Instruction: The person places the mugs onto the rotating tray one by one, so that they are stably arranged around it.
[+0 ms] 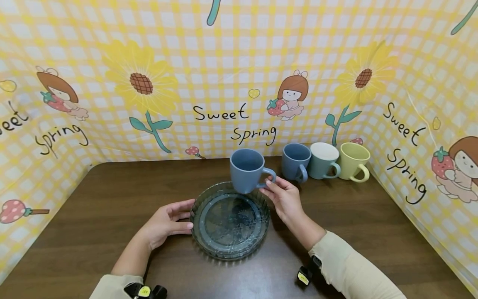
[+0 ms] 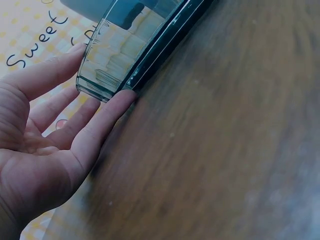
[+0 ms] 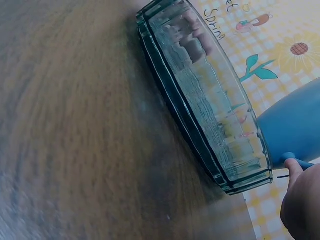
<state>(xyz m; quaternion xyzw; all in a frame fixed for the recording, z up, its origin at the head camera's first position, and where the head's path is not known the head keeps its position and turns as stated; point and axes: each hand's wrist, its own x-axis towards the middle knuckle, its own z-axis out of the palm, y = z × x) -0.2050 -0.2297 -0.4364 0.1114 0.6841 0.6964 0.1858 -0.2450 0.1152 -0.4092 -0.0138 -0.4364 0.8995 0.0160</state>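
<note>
A round, dark-tinted glass dish [image 1: 231,249] with a fluted wall stands on the table in the head view. My left hand [image 1: 164,224] is at its left side, thumb and fingers extended, fingertips touching the outer wall. In the left wrist view one fingertip meets the dish [image 2: 107,75] low on its side. My right hand [image 1: 285,199] pinches the handle of a blue mug [image 1: 246,168], held upright above the dish's far right rim. Seen from the right wrist, the mug [image 3: 295,120] is beyond the dish [image 3: 210,110], and only part of the hand shows.
Along the back right stand another blue mug [image 1: 296,160], a teal mug [image 1: 324,164] with a white top and a yellow-green mug [image 1: 354,162]. A yellow checked cloth [image 1: 224,74] surrounds the brown wooden table [image 1: 112,199] at the back and sides.
</note>
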